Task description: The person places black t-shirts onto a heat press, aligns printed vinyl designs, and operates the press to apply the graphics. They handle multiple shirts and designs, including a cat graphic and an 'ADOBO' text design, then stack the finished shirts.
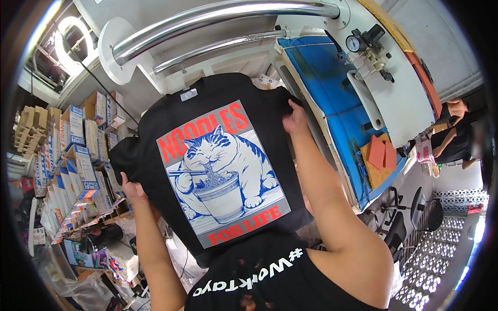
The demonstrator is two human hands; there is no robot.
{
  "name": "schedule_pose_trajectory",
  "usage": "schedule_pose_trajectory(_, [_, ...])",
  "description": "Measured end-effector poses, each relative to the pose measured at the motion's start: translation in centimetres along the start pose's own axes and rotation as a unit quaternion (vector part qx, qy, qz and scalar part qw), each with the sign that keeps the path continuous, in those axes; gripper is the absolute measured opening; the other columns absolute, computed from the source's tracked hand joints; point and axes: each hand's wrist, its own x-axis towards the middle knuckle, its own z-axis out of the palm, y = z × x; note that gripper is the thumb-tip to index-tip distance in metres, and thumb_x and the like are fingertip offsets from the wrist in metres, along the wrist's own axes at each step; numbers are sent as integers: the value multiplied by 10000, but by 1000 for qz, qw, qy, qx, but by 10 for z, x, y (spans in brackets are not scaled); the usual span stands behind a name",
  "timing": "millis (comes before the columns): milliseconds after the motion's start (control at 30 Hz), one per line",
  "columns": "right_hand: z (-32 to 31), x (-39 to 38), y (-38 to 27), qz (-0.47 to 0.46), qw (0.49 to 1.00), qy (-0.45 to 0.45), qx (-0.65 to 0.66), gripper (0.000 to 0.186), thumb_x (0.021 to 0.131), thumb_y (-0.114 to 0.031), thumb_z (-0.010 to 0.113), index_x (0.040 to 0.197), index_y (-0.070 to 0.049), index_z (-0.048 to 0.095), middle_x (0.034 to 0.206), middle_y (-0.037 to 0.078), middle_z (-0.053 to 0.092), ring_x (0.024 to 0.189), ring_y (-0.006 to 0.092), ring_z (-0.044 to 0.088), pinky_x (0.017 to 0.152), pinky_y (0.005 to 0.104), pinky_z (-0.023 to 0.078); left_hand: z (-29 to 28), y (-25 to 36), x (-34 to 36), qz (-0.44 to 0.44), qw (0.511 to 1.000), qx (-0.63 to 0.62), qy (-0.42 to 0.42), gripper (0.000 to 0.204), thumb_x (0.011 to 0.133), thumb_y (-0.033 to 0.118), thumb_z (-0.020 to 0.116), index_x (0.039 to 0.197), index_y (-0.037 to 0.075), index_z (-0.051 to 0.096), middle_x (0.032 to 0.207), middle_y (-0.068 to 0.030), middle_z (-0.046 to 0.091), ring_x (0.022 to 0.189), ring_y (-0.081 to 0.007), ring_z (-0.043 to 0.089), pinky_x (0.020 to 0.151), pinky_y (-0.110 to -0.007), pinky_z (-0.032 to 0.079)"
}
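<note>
1. Left hand: closed on the left side edge of a black T-shirt, fingers tucked behind the cloth, thumb side showing in front.
2. Right hand: pinched shut on the shirt's right shoulder, near the sleeve seam, fingers curled over the fabric.
3. The T-shirt hangs spread between the two hands, held up in the air in front of the person, resting on no surface. Printed side faces the camera.
4. Print: grey rectangle, tilted, with a blue-and-white cat eating from a cup with chopsticks; red lettering above and below.
5. Small neck label at the collar, top of the shirt.
6. Behind the shirt's right shoulder: a heat press with blue platen; a pressure gauge on its white upper plate.
7. Orange pads lie near the platen's lower right corner.
8. Chrome tubes run above the shirt.
9. Stacked cartons fill shelving at the left.
10. Another person sits far right, well apart.
</note>
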Motion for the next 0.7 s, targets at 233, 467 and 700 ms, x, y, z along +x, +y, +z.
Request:
schedule_pose_trajectory(233, [29,-11,5,-70,995,58,46,319,1028,-132,549,1287,49,597,1347,231,634,1281,382,589,1180,515,397,-19,14,10,106,994,-31,-6,492,1077,390,504,1341,-12,613,1379,-174,636,1296,-350,579,1172,-544,394])
schedule_pose_trajectory(467, [24,-13,3,-54,997,49,17,415,1043,-234,544,1355,38,577,1420,234,590,1357,354,537,1217,487,344,16,4,-4,104,993,-49,-16,536,1060,455,501,1270,-14,653,1304,-157,685,1205,-319,648,1115,-489,467])
schedule_pose_trajectory(700, [13,-11,-11,-37,999,32,4,454,1060,-288,521,1374,36,574,1418,222,596,1364,387,525,1217,530,327,25,2,-9,157,986,-57,22,471,1063,407,529,1272,3,653,1331,-140,672,1243,-307,621,1150,-469,430])
